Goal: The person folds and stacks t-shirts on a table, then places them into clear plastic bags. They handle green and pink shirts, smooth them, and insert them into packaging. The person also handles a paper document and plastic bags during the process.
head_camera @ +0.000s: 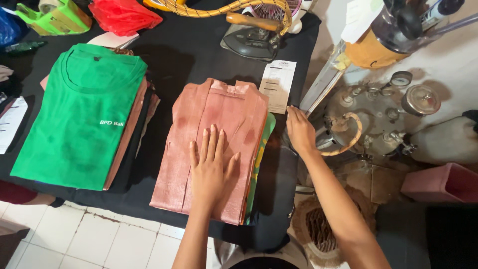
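On the far left of the black ironing table [174, 60] lies a folded green shirt [79, 114] atop a small stack of other folded clothes. To its right, near the middle of the table, sits a folded pink shirt [216, 144] on its own pile, with a green and yellow garment [262, 149] peeking out along the right edge. The left hand [211, 167] lies flat on the pink shirt, fingers spread and open, pressing down and gripping nothing. The fabric looks soft, thin and light, slightly shiny, so it would probably slide and come unfolded; it seems best taken from under the folded edges with both palms. Further right, the right hand [300, 130] rests open, fingers together, at the table's right edge just beside a paper slip [277, 84]. Far behind stands an iron [251, 37]; right of the table is a metal boiler [378, 117].
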